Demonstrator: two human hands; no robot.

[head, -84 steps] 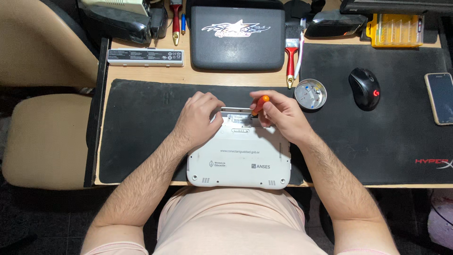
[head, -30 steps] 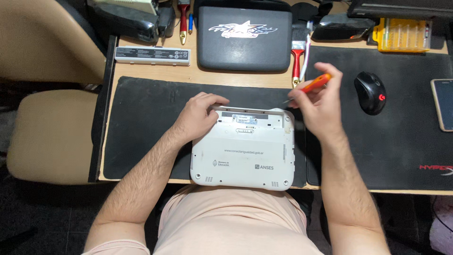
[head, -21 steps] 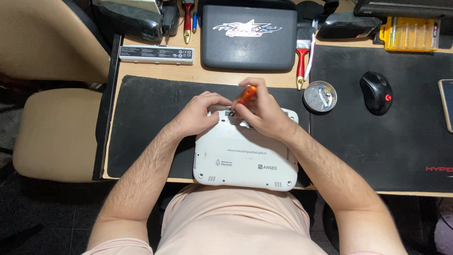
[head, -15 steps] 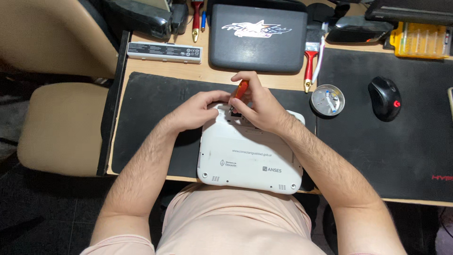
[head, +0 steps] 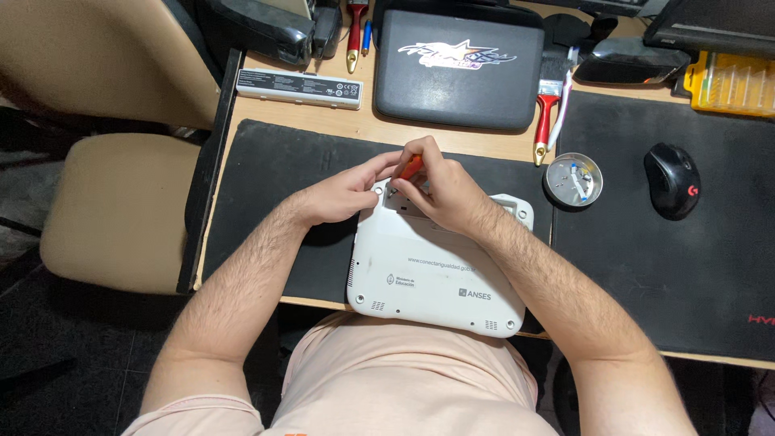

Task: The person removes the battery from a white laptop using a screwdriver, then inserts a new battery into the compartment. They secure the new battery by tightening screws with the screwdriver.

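Observation:
A small white laptop (head: 440,270) lies upside down on a black mat (head: 278,173), its near edge over the desk's front edge. My right hand (head: 440,190) grips an orange-handled screwdriver (head: 411,167), tip down at the laptop's far left corner. My left hand (head: 343,194) rests on that same corner, fingers touching the case beside the screwdriver. The tip itself is hidden by my fingers.
A small round metal dish (head: 572,179) holding small parts sits right of the laptop. A black mouse (head: 672,181) lies on the right mat. Behind are a dark case (head: 460,69), a red-handled brush (head: 546,121), a white battery pack (head: 299,87) and a yellow parts box (head: 731,81). A beige chair (head: 121,210) stands left.
My right hand went from the laptop's far edge out towards the dish, then came back with the screwdriver to the far left corner. The left hand stayed on the laptop.

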